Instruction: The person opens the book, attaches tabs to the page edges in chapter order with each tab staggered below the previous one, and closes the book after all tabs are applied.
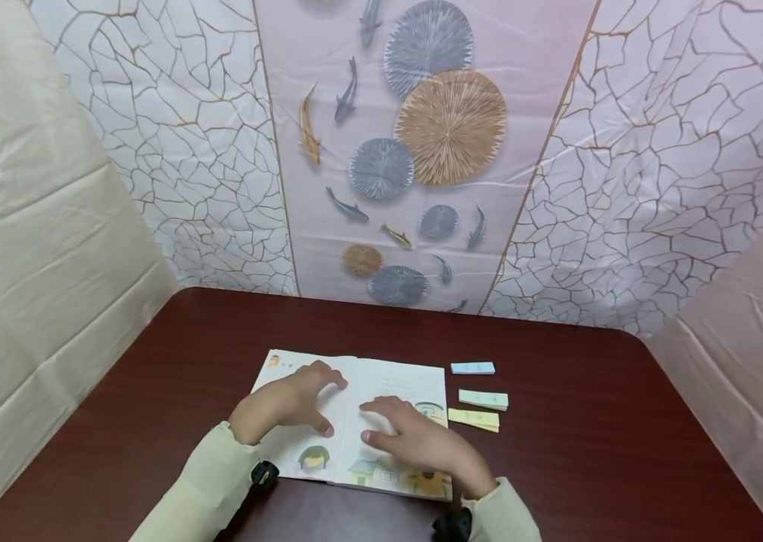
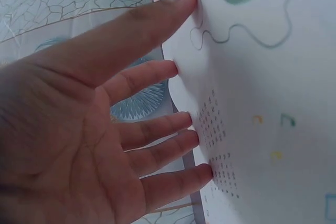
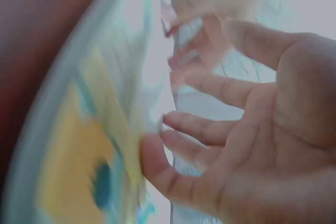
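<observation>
An illustrated book [image 1: 391,374] lies spread flat on the dark red-brown table, with printed text and coloured drawings on its pages. Over the left page is my left hand [image 1: 290,403], its fingers apart and nothing held. In the left wrist view, the fingertips of the left hand [image 2: 89,135] meet or nearly meet the white page [image 2: 273,77], which has small music notes. My right hand [image 1: 415,436] is over the right page. Spread fingers of the right hand [image 3: 252,119] reach the page in the blurred right wrist view, where contact is hard to judge.
To the right of the book lie a blue paper strip pad [image 1: 472,368], a green one [image 1: 484,399] and a yellow one [image 1: 474,419], the last close to the book's edge. Patterned cloth [image 1: 388,226] hangs behind the table [image 1: 591,421].
</observation>
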{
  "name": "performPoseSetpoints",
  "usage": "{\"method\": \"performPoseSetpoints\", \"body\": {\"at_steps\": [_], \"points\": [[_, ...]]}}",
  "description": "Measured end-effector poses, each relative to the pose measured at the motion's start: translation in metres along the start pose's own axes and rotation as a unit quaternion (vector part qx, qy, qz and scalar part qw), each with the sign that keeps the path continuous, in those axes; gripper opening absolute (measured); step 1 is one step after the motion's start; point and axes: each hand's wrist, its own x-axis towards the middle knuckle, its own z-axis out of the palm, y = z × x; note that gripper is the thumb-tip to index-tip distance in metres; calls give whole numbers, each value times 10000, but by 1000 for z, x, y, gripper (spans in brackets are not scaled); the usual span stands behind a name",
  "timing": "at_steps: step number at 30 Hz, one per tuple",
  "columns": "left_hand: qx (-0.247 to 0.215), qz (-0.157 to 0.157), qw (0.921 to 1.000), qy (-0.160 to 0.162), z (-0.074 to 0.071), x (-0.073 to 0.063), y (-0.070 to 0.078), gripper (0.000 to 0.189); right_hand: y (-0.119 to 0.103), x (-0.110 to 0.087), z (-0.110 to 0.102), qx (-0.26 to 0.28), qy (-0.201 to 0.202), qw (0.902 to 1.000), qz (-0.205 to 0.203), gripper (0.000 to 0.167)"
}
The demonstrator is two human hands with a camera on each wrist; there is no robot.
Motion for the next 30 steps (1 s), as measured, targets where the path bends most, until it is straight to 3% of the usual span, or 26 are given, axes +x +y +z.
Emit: {"method": "performPoseSetpoints", "body": {"at_steps": [5,10,14,18,24,30], "points": [[28,35,10000,15,3,0,4,67,19,-5,-28,334,906,9930,687,49],[152,60,9998,-66,3,0,13,66,43,-10,-49,-4,1611,9773,1374,52],[219,95,9997,-52,4,0,21,64,56,-7,-52,-649,1526,9723,1648,70],[191,-69,9998,76,6,-3,23,64,58,-1,-47,-1537,1281,9636,1773,84],[112,-176,9997,161,9,-7,17,65,51,2,-36,-2232,1161,9500,1848,77],[124,-121,9998,141,9,-4,13,65,49,5,-34,-2171,1304,9498,1839,67]]}}
